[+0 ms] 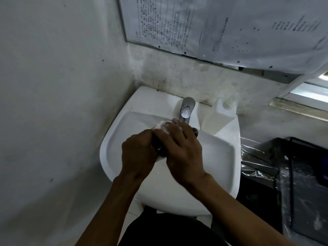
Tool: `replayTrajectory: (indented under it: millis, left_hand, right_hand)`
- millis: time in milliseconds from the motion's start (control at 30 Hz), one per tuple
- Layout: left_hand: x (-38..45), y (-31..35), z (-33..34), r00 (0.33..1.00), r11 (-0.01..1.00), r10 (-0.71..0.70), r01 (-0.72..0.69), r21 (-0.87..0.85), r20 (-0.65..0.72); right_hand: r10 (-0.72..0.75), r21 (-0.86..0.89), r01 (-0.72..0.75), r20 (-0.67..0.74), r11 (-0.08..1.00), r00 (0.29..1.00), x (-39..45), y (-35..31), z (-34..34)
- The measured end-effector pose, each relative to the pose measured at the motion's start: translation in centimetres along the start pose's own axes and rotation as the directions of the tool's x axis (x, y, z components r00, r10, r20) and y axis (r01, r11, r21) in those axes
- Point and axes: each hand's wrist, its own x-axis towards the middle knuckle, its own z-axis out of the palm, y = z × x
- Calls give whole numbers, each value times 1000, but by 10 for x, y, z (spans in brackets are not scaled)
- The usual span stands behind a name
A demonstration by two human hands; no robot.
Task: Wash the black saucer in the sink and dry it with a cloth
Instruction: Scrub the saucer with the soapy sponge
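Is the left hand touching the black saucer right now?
Touching. The head view shows the left hand with its fingers wrapped onto the dark edge of the black saucer, which shows between both hands over the sink.

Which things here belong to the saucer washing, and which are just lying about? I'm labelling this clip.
In use: black saucer, left hand, right hand, soap lather, sink, tap.

Lying about: white container on the sink's rim, plastic-wrapped black bin, wall papers.
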Motion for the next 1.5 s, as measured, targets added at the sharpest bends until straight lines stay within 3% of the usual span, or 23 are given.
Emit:
replayTrajectory:
  millis: [133,267,333,400,467,567,633,767,900,967,1033,1133,1233,1300,1367,1433,1500]
  left_hand:
    - [7,12,-5,999,999,-29,28,-35,-35]
    - [2,-8,-5,980,969,-186,171,-178,-68]
    - [-3,-14,-5,977,961,-200,181,-210,-75]
    - [-4,-10,-5,977,966,-199,183,-181,-76]
    - [0,-2,-3,988,988,-142,137,-71,-66]
    - [5,9,0,999,998,-47,48,42,-18]
    - [6,12,-3,999,996,-36,39,78,-35]
    - [10,19,-11,999,978,1,10,209,-54]
    - [17,25,-6,998,995,52,-49,90,-32]
    - [17,26,-9,999,998,25,-24,60,-27]
    - [17,20,-12,998,999,-35,36,31,-48]
    - [15,0,-14,985,984,-160,154,-87,-68]
    - [7,-9,-11,989,976,-141,130,-177,-46]
    - [7,-4,-8,994,978,-111,105,-178,-23]
    - [11,7,-4,1000,995,-14,15,-94,9]
    - [15,15,-1,997,997,72,-71,-33,15]
    - [17,16,-4,998,998,67,-67,-21,9]
  right_hand:
    - [81,110,-62,-173,992,982,-3,34,-11]
    - [441,391,-331,-234,859,867,-5,55,-20]
    - [519,394,-413,-217,821,827,-4,63,-22]
    - [475,270,-411,-245,871,845,-4,57,-19]
    - [334,137,-307,-268,942,904,0,34,-14]
    - [95,-60,-105,-157,993,983,6,6,-8]
    - [38,-71,-47,-127,996,991,7,23,-7]
    - [239,30,-237,-157,971,958,0,39,-9]
    - [14,-68,-24,-147,997,989,13,5,1]
    - [-18,-48,11,-150,999,988,19,19,-1]
    - [98,101,-78,-207,992,974,13,39,-6]
    - [362,393,-235,-289,889,886,5,55,-16]
    - [475,432,-338,-264,836,839,3,61,-19]
    - [396,291,-311,-308,905,865,1,50,-15]
    - [159,147,-120,-286,982,945,3,27,-6]
    - [-62,13,66,-221,998,973,7,12,-3]
    - [-94,-10,95,-222,995,971,10,26,-4]
